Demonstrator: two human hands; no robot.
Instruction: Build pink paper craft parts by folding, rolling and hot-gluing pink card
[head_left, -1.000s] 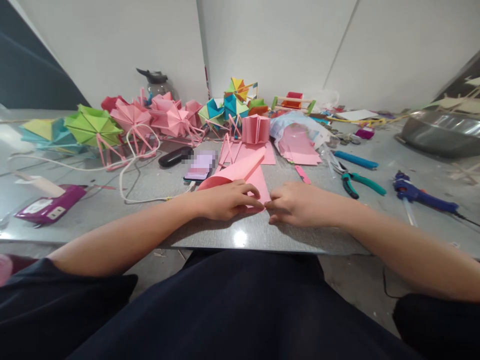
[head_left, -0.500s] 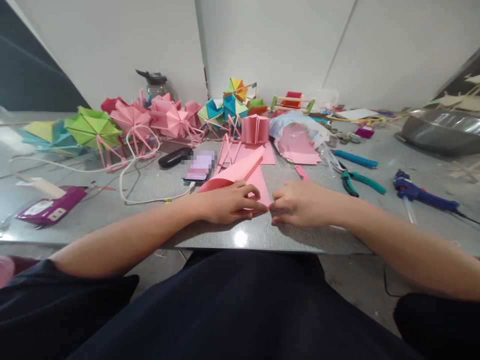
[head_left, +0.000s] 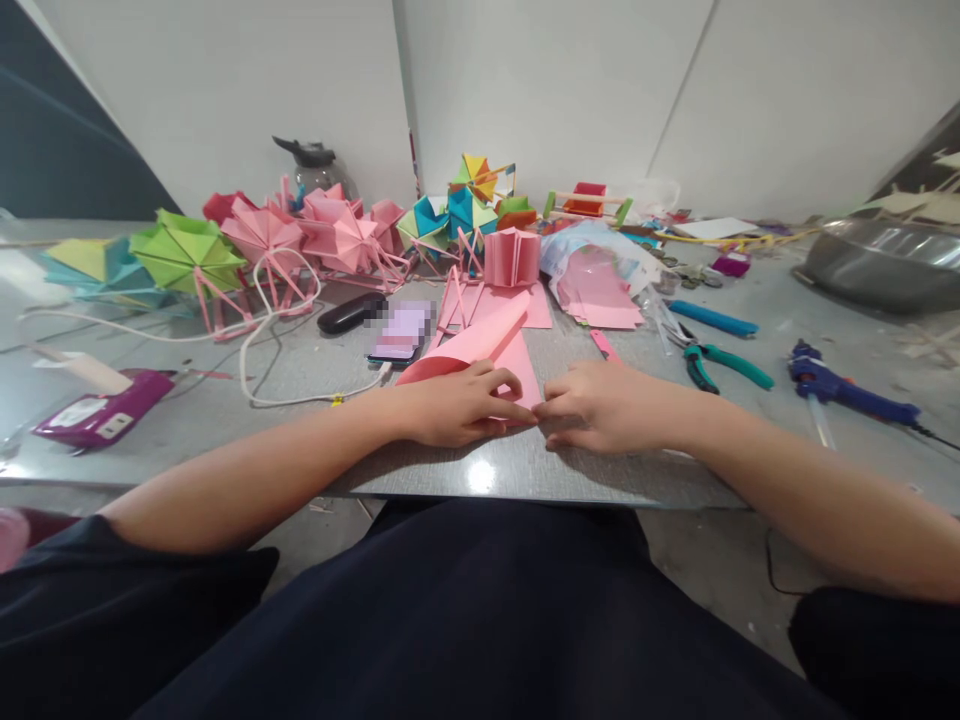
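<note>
While both hands pinched the pink paper (head_left: 501, 352) flat on the counter (head_left: 480, 470), left hand (head_left: 457, 403) and right hand (head_left: 600, 405) were mid-fold; creasing needed firm, aligned pressure.

Folded paper (head_left: 480, 352) on table (head_left: 450, 470) between hands; phone (head_left: 400, 335) behind-left, pliers (head_left: 721, 364) right.

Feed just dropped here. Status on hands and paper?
Left hand and right hand both pressing the pink sheet on the table edge, fingertips meeting. Far side curls up. Phone close behind; pliers right.
</note>
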